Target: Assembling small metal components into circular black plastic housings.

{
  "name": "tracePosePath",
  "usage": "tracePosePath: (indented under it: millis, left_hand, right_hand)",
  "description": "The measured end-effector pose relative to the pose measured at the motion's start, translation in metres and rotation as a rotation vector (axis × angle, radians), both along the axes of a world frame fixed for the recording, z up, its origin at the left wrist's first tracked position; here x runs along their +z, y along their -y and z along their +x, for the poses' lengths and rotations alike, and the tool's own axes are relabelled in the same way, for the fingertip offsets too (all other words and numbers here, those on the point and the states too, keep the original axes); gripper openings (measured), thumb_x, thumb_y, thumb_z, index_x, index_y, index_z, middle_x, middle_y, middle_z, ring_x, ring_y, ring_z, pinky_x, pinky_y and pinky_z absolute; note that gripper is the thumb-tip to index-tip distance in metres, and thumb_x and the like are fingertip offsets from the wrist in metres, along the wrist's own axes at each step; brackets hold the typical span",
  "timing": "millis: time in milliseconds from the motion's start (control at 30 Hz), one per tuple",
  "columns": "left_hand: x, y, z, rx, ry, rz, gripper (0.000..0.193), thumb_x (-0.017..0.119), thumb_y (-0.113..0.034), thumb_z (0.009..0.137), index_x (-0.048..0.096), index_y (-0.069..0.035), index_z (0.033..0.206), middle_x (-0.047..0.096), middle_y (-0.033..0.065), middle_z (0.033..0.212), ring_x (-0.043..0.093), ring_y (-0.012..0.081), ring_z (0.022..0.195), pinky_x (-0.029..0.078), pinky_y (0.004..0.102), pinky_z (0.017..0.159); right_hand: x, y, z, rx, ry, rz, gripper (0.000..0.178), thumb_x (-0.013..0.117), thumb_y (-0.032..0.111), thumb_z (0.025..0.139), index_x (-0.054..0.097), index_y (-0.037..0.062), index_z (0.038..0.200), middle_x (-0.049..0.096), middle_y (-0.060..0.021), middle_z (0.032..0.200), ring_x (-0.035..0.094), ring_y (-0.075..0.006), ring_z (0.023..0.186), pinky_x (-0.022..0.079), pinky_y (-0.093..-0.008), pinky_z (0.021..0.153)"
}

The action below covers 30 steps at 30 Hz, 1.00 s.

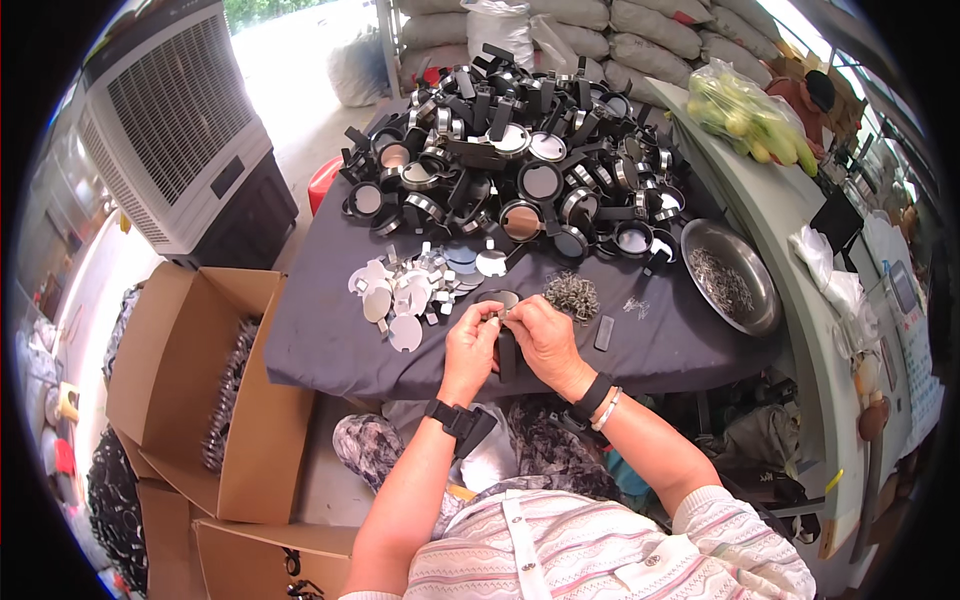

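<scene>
Both my hands meet at the near middle of the cloth-covered table, fingers closed around one black-handled round piece (508, 360). Its handle points toward me, and a grey disc shows in its ring beyond my fingers. My left hand (468, 345) grips it from the left with thumb and finger pinched. From the other side, my right hand (545, 340) pinches at the same spot; any small part between the fingertips is hidden. Left of my hands lie loose flat metal discs (405, 332). A heap of small metal springs or clips (572, 297) sits just beyond my right hand.
A big pile of similar black-handled rings (540, 182) covers the table's far half. A steel bowl (762, 310) of small metal parts stands at right, and a flat dark bar (604, 333) lies nearer. Cardboard boxes (265, 430) and an air cooler (180, 130) are at left.
</scene>
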State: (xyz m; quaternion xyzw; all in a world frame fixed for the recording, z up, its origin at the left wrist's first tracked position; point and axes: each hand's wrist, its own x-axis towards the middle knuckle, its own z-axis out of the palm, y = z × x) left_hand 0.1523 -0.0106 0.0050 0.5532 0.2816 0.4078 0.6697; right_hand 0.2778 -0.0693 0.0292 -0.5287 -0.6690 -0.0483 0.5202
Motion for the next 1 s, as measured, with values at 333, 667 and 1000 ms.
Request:
tracePosePath:
  millis: [333, 667, 1000]
  left_hand:
    - [-0.001, 0.002, -0.002, 0.028, 0.033, -0.004, 0.024, 0.057, -0.005, 0.088, 0.058, -0.003, 0.112, 0.052, -0.0053, 0.068, 0.045, 0.0004, 0.050, 0.037, 0.0162, 0.039]
    - [0.003, 0.006, 0.007, 0.100, -0.050, 0.040, 0.018, 0.054, -0.003, 0.088, 0.058, -0.003, 0.106, 0.052, -0.0050, 0.065, 0.044, 0.0008, 0.046, 0.037, 0.0178, 0.036]
    - [0.006, 0.002, -0.004, 0.131, -0.103, 0.066, 0.017, 0.056, -0.005, 0.087, 0.060, -0.006, 0.104, 0.051, -0.0049, 0.063, 0.044, 0.0014, 0.046, 0.039, 0.0189, 0.036]
  right_hand:
    - [0.004, 0.000, -0.007, 0.038, -0.246, -0.087, 0.007, 0.061, 0.003, 0.078, 0.055, 0.0022, 0.077, 0.058, -0.0140, 0.073, 0.060, -0.0323, 0.068, 0.047, -0.0380, 0.059]
    - [0.017, 0.025, 0.020, -0.039, -0.127, -0.200, 0.010, 0.063, 0.009, 0.079, 0.058, 0.0024, 0.084, 0.062, -0.0137, 0.080, 0.061, -0.0342, 0.073, 0.049, -0.0398, 0.064]
    - [0.016, 0.053, 0.154, -0.256, 0.688, -0.521, 0.003, 0.055, 0.005, 0.073, 0.056, 0.0019, 0.074, 0.058, -0.0166, 0.075, 0.062, -0.0344, 0.073, 0.052, -0.0422, 0.064]
